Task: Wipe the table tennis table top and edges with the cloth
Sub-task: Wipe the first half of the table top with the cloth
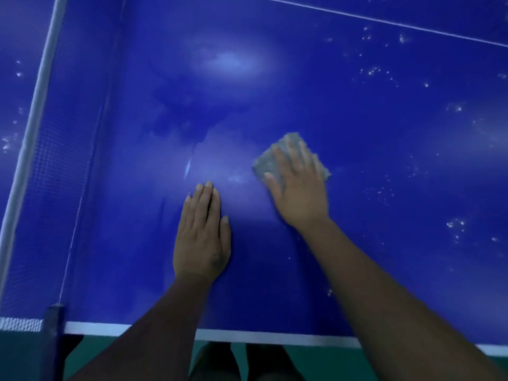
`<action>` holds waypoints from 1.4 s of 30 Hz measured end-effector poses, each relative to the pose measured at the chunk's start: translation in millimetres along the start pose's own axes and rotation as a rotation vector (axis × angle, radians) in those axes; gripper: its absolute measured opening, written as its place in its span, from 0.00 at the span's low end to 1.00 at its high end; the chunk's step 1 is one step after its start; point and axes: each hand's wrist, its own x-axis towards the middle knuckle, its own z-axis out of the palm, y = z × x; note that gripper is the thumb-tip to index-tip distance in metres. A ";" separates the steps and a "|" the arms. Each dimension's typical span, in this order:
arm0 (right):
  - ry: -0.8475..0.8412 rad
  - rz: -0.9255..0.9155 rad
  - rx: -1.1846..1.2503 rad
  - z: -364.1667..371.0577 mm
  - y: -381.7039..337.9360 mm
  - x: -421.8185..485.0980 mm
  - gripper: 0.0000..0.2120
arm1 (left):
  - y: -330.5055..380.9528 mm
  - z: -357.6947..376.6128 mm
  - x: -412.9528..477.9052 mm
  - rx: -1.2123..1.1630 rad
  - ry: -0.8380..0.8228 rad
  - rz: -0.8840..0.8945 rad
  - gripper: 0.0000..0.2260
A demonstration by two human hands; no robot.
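You are in the middle of wiping the top of the desk (357,149); judging by where the cloth lies, the edges are not yet reached. Your right hand (301,196) lies flat on the cloth (265,164), fingers straight and a little spread. It presses the cloth onto the blue surface rather than gripping it, and the cloth shows past the fingertips and on the thumb side. Your left hand (202,237) is flat on the bare desk just beside the right, nearer you and toward the net (55,166). Its fingers are straight and close together and hold nothing; it seems to brace you as you lean in.

Ahead of the left hand is a damp-looking smear (192,111), which I take for ground already covered. To the right of the right hand and beyond it, pale specks (371,71) are scattered over the surface. The next sweep should probably carry the cloth out that way, with steady downward pressure so it does not slip from under your palm. The white edge (261,336) under your forearms remains to do, and there you would likely need to curl your fingers round the cloth
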 end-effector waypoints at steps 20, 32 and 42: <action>-0.013 -0.033 0.026 33.3 -150.8 -54.7 0.30 | -29.6 -35.1 -79.4 0.128 0.060 -0.168 0.23; 0.058 0.634 0.055 -2.3 -17.6 -61.2 0.30 | -27.6 -36.5 -78.6 0.067 0.057 -0.203 0.25; 0.007 -0.009 0.022 39.7 -153.1 -113.2 0.30 | -30.1 -36.2 -81.8 -0.020 0.118 -0.160 0.22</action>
